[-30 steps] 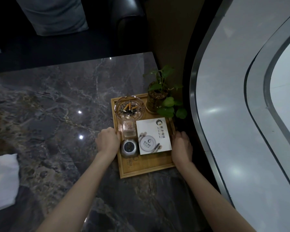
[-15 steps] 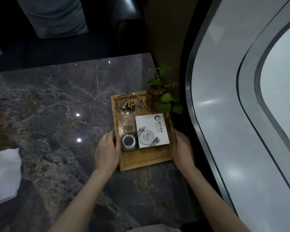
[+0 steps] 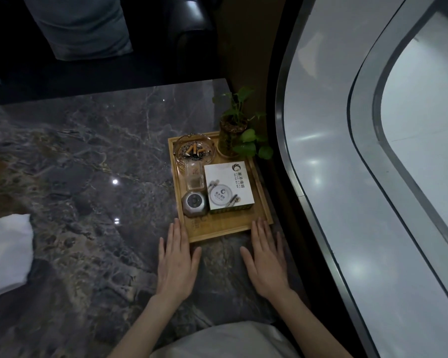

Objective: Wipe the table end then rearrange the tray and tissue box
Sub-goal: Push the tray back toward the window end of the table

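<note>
Head camera looks steeply down, close over the table [image 3: 88,164].

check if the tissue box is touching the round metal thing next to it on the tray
Cannot tell. In the head view the tissue box and the round metal thing sit side by side on the tray, with no clear gap or contact visible.

A dark marble desk [image 3: 88,156], veined grey and brown, mirrors small ceiling lights. Beyond its far edge stands a black leather sofa [image 3: 192,34] with a grey cushion [image 3: 83,24]. To the right curves a pale, glossy wall [image 3: 334,140] banded with dark trim.
</note>
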### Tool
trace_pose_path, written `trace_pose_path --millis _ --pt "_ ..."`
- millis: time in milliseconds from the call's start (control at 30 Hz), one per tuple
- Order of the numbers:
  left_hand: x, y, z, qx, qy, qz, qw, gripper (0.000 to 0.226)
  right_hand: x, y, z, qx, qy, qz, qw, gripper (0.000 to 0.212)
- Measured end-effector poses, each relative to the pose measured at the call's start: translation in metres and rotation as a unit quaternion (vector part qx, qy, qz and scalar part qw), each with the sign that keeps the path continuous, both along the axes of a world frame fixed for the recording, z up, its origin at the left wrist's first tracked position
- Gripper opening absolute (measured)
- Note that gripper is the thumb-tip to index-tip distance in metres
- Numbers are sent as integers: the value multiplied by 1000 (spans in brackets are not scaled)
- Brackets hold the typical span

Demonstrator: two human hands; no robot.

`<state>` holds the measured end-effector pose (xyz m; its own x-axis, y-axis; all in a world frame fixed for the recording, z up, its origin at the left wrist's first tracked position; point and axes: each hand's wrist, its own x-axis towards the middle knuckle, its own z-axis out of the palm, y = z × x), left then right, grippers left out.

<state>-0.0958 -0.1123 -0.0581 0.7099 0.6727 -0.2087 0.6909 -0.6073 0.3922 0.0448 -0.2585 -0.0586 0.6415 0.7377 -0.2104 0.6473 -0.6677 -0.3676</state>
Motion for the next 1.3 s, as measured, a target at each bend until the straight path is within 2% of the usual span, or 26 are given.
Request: trace_pose_path --millis 133,300,567,767,1300 --pt "-1 -4 -6 -11 -10 7 1000 80 -1 1 -3 -16 -8 7 1000 73" --pt "2 1 -13 17 -11 14 1000 61 -4 4 -4 -28 -8 -7 1000 72" --pt "18 13 -12 13 -32 17 999 60 8 16 -2 -17 -2 -11 1000 73" --pt "32 21 -13 27 -21 13 999 64 23 25 -1 -18 -3 -7 1000 72" --pt "58 37 -6 25 -16 5 1000 58 51 38 -2 -17 3 4 1000 69"
